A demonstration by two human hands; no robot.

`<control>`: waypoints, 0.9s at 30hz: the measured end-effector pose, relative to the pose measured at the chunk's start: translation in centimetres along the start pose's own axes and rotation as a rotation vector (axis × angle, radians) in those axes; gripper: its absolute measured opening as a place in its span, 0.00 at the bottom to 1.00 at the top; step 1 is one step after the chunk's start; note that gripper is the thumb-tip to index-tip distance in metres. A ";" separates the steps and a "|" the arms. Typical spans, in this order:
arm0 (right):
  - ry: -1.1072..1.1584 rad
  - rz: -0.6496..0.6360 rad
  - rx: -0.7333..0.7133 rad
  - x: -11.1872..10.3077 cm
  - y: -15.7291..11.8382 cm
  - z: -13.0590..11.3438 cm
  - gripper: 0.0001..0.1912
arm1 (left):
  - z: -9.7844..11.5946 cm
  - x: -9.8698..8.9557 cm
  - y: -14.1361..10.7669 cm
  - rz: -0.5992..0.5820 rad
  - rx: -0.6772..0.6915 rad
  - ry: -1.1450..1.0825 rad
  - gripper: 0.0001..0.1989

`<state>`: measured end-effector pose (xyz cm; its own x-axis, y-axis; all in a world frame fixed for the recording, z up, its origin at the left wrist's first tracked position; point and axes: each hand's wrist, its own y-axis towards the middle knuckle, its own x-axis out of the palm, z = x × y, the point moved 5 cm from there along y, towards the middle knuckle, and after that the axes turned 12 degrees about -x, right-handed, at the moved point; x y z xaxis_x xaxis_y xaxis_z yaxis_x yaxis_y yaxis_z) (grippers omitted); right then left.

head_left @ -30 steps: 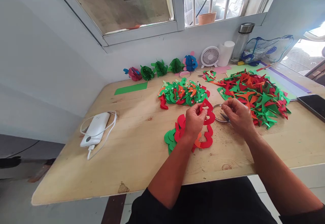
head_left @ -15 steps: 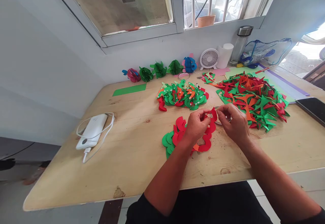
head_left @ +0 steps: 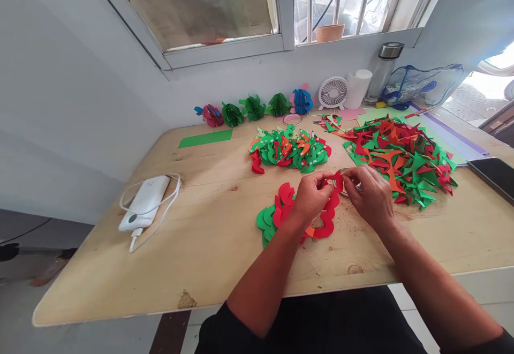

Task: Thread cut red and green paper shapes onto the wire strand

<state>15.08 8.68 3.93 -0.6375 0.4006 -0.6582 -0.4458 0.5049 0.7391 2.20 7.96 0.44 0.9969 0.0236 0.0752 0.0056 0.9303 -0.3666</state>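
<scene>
Between the fingers of my left hand (head_left: 314, 197) is a small red paper piece (head_left: 338, 182). My right hand (head_left: 370, 193) is pinched at the right edge of that piece, beside a roll or ring partly hidden behind the fingers; whether it grips the paper is too small to tell. Below and left of my left hand lie red curved paper pieces (head_left: 324, 226) and green ones (head_left: 265, 222), partly covered by my forearm. Behind the hands is a pile of green, red and orange pieces with white patches (head_left: 295, 150).
Paper scraps (head_left: 397, 156) are heaped at the right, near a phone (head_left: 493, 176). Along the wall stand folded paper figures (head_left: 254, 108), a small fan (head_left: 333, 92), a bottle (head_left: 380, 75) and a clear bag (head_left: 421, 83). A white power bank (head_left: 145, 203) lies left.
The red piece between my hands has tilted slightly, and my right fingers have come closer to its edge. The camera view has shifted a little.
</scene>
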 end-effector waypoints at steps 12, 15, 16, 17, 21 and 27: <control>-0.039 -0.046 -0.040 0.4 -0.1 -0.1 0.08 | -0.1 0.0 0.0 0.011 -0.017 -0.007 0.18; -0.035 -0.069 -0.039 0.5 -0.1 0.0 0.09 | 0.0 0.0 -0.1 0.005 -0.017 0.004 0.19; -0.034 -0.076 -0.040 0.6 -0.1 0.0 0.09 | 0.0 0.0 -0.1 0.003 -0.015 0.006 0.19; -0.032 -0.081 -0.042 0.6 -0.2 0.0 0.09 | 0.0 0.0 -0.1 0.001 -0.013 0.006 0.19; -0.010 -0.080 -0.044 0.6 -0.2 -0.1 0.09 | 0.0 0.0 0.0 0.000 -0.005 -0.008 0.18; 0.024 -0.087 -0.021 0.5 -0.1 -0.1 0.08 | -0.2 -0.1 0.1 0.009 -0.006 -0.007 0.18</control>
<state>14.73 8.75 3.50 -0.6110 0.3372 -0.7162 -0.5128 0.5206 0.6826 2.15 8.03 0.24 0.9963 0.0343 0.0789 -0.0024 0.9279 -0.3729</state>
